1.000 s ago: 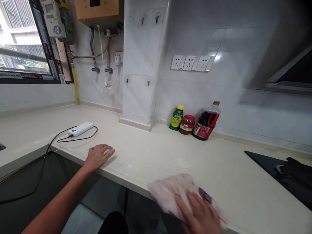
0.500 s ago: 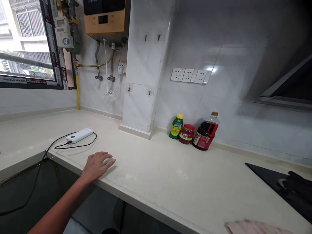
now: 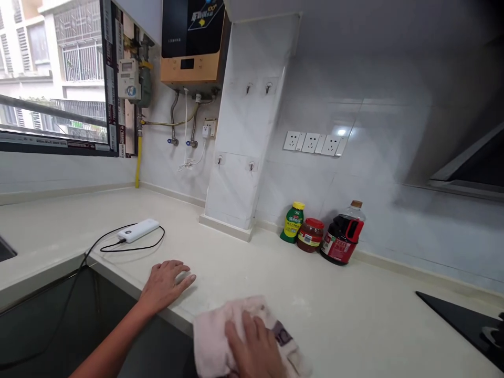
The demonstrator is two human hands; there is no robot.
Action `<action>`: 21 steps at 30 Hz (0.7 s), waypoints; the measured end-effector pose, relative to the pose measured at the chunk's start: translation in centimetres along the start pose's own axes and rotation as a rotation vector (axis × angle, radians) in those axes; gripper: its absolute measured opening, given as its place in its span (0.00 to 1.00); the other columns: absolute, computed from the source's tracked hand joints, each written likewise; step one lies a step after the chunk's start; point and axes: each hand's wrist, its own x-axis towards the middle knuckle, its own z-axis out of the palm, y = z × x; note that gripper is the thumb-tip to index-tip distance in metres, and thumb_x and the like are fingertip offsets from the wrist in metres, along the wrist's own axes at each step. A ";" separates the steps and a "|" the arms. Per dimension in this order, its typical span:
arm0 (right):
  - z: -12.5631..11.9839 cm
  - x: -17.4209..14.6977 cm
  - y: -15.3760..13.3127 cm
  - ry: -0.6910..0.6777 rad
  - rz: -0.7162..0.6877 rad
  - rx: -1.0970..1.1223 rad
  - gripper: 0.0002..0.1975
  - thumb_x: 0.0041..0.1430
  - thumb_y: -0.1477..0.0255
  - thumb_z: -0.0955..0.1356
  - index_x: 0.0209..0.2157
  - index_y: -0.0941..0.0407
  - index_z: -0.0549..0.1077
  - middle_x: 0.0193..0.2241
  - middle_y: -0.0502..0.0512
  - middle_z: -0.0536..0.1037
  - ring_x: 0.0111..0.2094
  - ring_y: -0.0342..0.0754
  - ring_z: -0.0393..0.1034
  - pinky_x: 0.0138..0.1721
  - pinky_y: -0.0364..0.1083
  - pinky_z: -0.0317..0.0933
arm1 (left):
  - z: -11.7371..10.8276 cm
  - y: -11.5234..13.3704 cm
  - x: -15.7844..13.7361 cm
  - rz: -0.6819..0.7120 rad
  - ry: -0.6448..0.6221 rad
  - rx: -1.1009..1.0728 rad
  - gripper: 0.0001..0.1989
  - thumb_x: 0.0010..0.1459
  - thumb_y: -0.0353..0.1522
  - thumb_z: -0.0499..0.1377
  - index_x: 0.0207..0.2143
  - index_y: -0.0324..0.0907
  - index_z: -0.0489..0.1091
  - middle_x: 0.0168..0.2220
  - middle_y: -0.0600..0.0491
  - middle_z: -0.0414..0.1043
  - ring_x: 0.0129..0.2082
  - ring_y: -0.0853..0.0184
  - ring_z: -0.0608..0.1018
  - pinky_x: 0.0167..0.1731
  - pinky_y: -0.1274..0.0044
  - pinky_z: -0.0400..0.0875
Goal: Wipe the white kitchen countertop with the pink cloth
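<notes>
My left hand [image 3: 165, 285] rests on the pale countertop [image 3: 346, 325] near its front edge, fingers slightly spread and thumb apart. Nothing can be made out in it. Lower in the view, my right hand [image 3: 255, 346] presses on a pale pink cloth [image 3: 214, 333] with a dark patterned patch. Its fingers lie over the bunched fabric, a little blurred, and the thumb side is partly hidden. The cloth lies on the counter and reaches the front edge.
A white power bank [image 3: 138, 230] with a black cable [image 3: 106, 231] lies at left. Along the wall stand a green bottle [image 3: 292, 223], a red-lidded jar [image 3: 311, 236] and a dark sauce bottle [image 3: 342, 239]. A black cooktop [image 3: 460, 320] is at right.
My right hand and the cloth have come leftward into the middle foreground; before, only the cloth's edge showed at bottom right. The camera has tilted up slightly. My left hand stays on the counter.
</notes>
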 end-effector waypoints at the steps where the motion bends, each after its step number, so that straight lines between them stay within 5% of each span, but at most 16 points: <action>1: 0.2 0.9 -1.0 -0.001 -0.002 0.102 0.36 0.43 0.71 0.76 0.57 0.45 0.70 0.59 0.63 0.71 0.54 0.69 0.69 0.47 0.61 0.68 | 0.0 0.0 0.0 0.003 0.006 0.000 0.19 0.65 0.50 0.53 0.44 0.51 0.77 0.51 0.50 0.77 0.53 0.55 0.75 0.53 0.60 0.60; 4: 0.1 3.2 -2.6 -0.003 0.033 0.538 0.23 0.55 0.69 0.69 0.54 0.46 0.72 0.58 0.59 0.72 0.56 0.64 0.67 0.53 0.61 0.64 | 0.0 0.0 -0.1 0.009 0.021 0.000 0.18 0.65 0.50 0.54 0.43 0.52 0.77 0.50 0.51 0.78 0.52 0.56 0.75 0.52 0.61 0.62; 6: -0.8 4.6 -2.6 0.007 0.182 0.972 0.17 0.59 0.64 0.67 0.50 0.49 0.74 0.55 0.58 0.74 0.55 0.59 0.68 0.57 0.59 0.61 | -0.1 0.0 -0.2 0.011 0.033 -0.002 0.17 0.65 0.49 0.54 0.43 0.52 0.76 0.49 0.52 0.78 0.52 0.57 0.76 0.51 0.62 0.62; 10: -2.9 6.9 0.2 -0.006 0.537 1.537 0.31 0.58 0.44 0.64 0.50 0.54 0.74 0.47 0.60 0.78 0.47 0.56 0.73 0.51 0.54 0.65 | -0.2 0.1 -0.3 0.012 0.049 -0.011 0.16 0.65 0.48 0.54 0.42 0.52 0.76 0.48 0.53 0.78 0.51 0.57 0.76 0.51 0.63 0.62; 13: -3.5 6.4 4.0 0.064 0.694 1.410 0.38 0.56 0.40 0.64 0.55 0.55 0.71 0.47 0.60 0.78 0.46 0.54 0.74 0.50 0.53 0.67 | -0.2 0.2 -0.3 0.011 0.051 -0.021 0.17 0.65 0.49 0.54 0.43 0.51 0.76 0.48 0.52 0.78 0.51 0.57 0.76 0.52 0.63 0.62; 16: -3.5 4.3 7.8 0.161 0.812 1.129 0.32 0.60 0.46 0.66 0.56 0.54 0.68 0.51 0.59 0.75 0.49 0.52 0.72 0.51 0.55 0.67 | -0.2 0.3 -0.3 0.016 0.049 -0.031 0.17 0.65 0.49 0.54 0.43 0.51 0.76 0.49 0.52 0.78 0.52 0.57 0.76 0.52 0.63 0.62; 21: -2.6 2.1 10.2 0.149 0.778 0.860 0.20 0.66 0.56 0.66 0.54 0.52 0.70 0.57 0.58 0.69 0.54 0.52 0.67 0.56 0.58 0.64 | -0.3 0.4 -0.3 0.030 0.040 -0.034 0.18 0.65 0.50 0.54 0.44 0.51 0.76 0.49 0.52 0.78 0.51 0.57 0.75 0.52 0.63 0.61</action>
